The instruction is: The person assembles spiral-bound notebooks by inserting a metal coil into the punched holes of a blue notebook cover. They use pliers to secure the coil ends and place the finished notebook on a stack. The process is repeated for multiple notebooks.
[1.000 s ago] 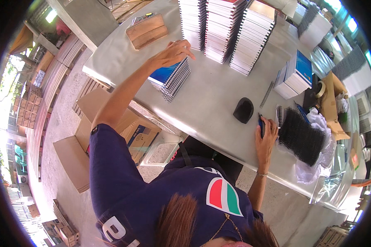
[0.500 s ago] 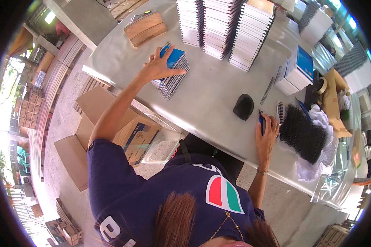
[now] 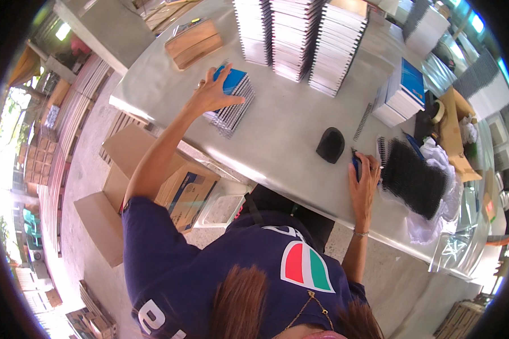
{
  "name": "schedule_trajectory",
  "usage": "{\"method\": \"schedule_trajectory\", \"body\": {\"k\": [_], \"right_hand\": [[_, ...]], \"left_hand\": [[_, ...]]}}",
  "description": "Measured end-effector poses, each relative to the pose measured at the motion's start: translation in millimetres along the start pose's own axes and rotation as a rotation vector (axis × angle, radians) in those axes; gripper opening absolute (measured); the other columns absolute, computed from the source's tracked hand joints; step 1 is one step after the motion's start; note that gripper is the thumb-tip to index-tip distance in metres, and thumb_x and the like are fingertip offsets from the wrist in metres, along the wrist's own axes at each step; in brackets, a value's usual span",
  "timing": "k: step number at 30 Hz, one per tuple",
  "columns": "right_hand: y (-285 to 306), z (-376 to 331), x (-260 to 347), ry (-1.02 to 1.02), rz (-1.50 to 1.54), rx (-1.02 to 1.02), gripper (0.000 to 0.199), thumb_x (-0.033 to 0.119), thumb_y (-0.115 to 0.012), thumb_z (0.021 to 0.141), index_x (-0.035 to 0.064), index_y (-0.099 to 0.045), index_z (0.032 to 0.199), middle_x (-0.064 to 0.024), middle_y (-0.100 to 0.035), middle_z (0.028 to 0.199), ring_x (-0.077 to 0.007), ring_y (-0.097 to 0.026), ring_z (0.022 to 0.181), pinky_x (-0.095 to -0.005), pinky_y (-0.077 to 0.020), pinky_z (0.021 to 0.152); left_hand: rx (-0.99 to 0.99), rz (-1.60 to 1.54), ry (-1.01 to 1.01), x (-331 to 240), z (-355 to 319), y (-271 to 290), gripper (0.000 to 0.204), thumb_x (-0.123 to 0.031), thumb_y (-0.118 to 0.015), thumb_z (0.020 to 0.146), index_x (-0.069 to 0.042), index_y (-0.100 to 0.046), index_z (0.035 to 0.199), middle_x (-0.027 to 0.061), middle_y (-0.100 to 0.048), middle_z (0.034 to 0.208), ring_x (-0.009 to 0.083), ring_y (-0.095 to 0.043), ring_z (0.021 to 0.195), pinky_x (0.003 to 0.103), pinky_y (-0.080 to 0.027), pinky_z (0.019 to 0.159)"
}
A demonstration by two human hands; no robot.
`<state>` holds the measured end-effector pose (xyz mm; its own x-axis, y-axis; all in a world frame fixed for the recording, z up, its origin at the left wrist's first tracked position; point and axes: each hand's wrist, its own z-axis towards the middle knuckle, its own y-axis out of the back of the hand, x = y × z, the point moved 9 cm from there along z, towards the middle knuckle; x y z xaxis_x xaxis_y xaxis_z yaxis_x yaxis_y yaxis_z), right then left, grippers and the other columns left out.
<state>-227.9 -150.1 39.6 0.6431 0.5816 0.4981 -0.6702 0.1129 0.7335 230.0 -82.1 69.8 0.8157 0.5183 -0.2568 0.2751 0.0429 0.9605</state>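
Note:
My left hand (image 3: 212, 96) rests over a small stack of blue-covered spiral notebooks (image 3: 236, 82) at the left of the table. Its fingers are spread, with the thumb across the wire-bound edge. Near the table's front edge, my right hand (image 3: 365, 179) is closed on a dark blue-handled hand tool (image 3: 356, 163), possibly pliers; my fingers hide much of it. Just right of that hand is a bundle of black spiral binding coils (image 3: 417, 178). A single loose coil (image 3: 362, 121) lies beyond it. To its left sits a black rounded pad (image 3: 330, 145).
Tall stacks of spiral-bound books (image 3: 291, 42) stand at the back. A wooden block (image 3: 194, 45) lies at the far left. Blue-topped books (image 3: 398, 93) are piled at the right beside an open cardboard box (image 3: 458, 130). Below the table's left edge is another carton (image 3: 186, 192).
The whole view has shifted slightly. My left hand stays spread over the notebooks, and my right hand keeps its hold on the tool at the same spot.

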Motion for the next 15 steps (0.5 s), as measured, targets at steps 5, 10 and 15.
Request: {"method": "schedule_trajectory", "body": {"k": [5,10,15], "right_hand": [[68,62,1,0.075,0.101,-0.347,0.023,0.012,-0.063,0.094,0.0031,-0.063,0.116,-0.0143,-0.06,0.107,-0.0324,-0.054,0.108,-0.0404,-0.0412,0.096],[119,169,-77,-0.135,0.273,-0.551,0.047,0.035,-0.061,0.098,-0.009,-0.062,0.115,-0.0206,-0.065,0.099,-0.0281,-0.062,0.091,-0.0378,-0.0495,0.08],[73,231,-149,-0.351,0.195,-0.283,0.055,0.039,-0.064,0.094,-0.0151,-0.066,0.101,-0.0191,-0.07,0.084,-0.0243,-0.065,0.077,-0.0332,-0.05,0.077]], "left_hand": [[-0.073,0.195,-0.032,-28,-2,25,0.115,-0.086,-0.059,0.068,-0.034,-0.01,0.158,0.0226,-0.005,0.163,0.0534,-0.013,0.146,0.076,-0.017,0.108],[-0.208,0.209,-0.298,-97,15,72,0.1,-0.078,-0.056,0.08,-0.033,-0.012,0.158,0.0217,-0.01,0.163,0.0474,-0.013,0.148,0.073,-0.018,0.109],[-0.203,-0.114,-0.467,-155,9,75,0.091,-0.068,-0.062,0.084,-0.024,-0.027,0.156,0.023,-0.018,0.16,0.0453,-0.021,0.146,0.057,-0.025,0.115]]}}
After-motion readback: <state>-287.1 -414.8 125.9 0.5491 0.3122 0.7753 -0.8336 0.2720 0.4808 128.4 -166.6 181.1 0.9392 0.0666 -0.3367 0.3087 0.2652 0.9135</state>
